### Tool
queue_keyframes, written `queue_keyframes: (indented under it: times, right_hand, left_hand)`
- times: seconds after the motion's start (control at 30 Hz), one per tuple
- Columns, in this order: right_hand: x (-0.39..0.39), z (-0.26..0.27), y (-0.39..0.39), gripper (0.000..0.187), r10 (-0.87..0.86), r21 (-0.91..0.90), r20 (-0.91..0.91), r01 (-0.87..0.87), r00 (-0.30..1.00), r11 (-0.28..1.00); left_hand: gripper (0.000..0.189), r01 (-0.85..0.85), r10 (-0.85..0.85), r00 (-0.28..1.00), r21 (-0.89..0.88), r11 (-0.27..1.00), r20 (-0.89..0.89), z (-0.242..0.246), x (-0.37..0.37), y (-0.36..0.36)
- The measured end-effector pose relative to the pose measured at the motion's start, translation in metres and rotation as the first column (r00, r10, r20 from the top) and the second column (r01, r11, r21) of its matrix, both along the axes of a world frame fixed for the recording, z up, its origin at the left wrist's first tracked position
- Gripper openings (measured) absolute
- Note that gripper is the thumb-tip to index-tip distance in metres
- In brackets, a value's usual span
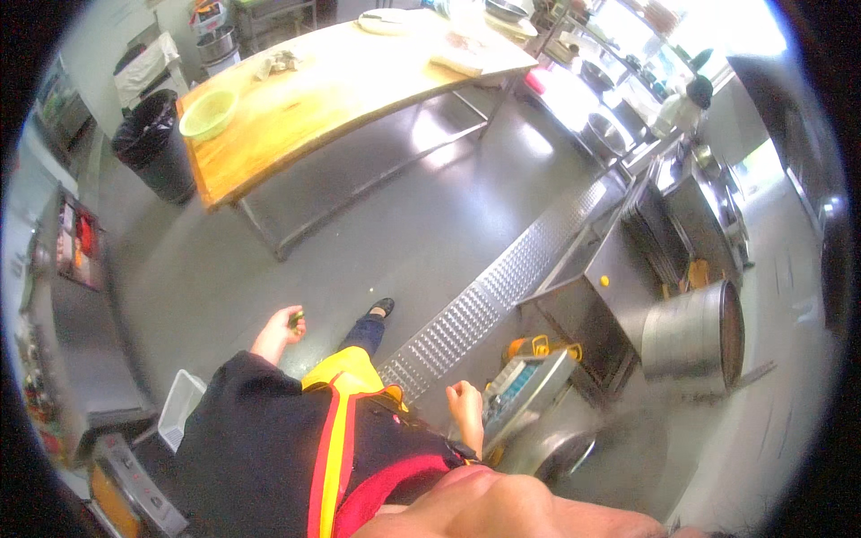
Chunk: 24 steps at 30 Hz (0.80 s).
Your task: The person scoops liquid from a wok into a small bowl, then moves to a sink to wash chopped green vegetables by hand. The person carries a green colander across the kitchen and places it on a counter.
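My left hand (pixel 281 333) is curled around a small green object (pixel 296 319), too small and blurred to name. That hand hangs over the grey floor, apart from any surface. My right hand (pixel 465 409) hangs at my other side with its fingers loosely curled; I see nothing in it. Close beside the right hand stands a metal-edged unit (pixel 514 397) with blue contents. Ahead of me is a long wooden-topped table (pixel 309 128), with a pale green plastic bowl (pixel 209 114) on its near left corner.
A perforated metal drain cover (pixel 471 309) crosses the floor diagonally. Right of it, a large metal pot (pixel 693 336) lies near a steel cabinet (pixel 572 316). A lined black bin (pixel 158 151) stands by the table's left end. A white plastic basket (pixel 181 403) is behind my left arm.
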State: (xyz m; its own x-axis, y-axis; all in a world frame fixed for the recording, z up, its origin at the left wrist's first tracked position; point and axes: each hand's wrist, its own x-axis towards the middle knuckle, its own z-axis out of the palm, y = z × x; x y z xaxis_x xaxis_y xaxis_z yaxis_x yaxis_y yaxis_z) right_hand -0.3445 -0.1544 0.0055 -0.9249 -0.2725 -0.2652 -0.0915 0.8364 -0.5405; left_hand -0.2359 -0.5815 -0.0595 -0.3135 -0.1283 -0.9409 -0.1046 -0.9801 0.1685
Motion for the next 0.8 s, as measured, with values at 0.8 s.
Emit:
queue_keyframes:
  times: [0.8]
  right_hand:
    - [-0.432, -0.124, 0.102, 0.019, -0.385, 0.280, 0.644, 0.264, 0.662, 0.923]
  left_hand:
    - [0.021, 0.331, -0.323, 0.932, 0.021, 0.944, -0.163, 0.049, -0.608, -0.030]
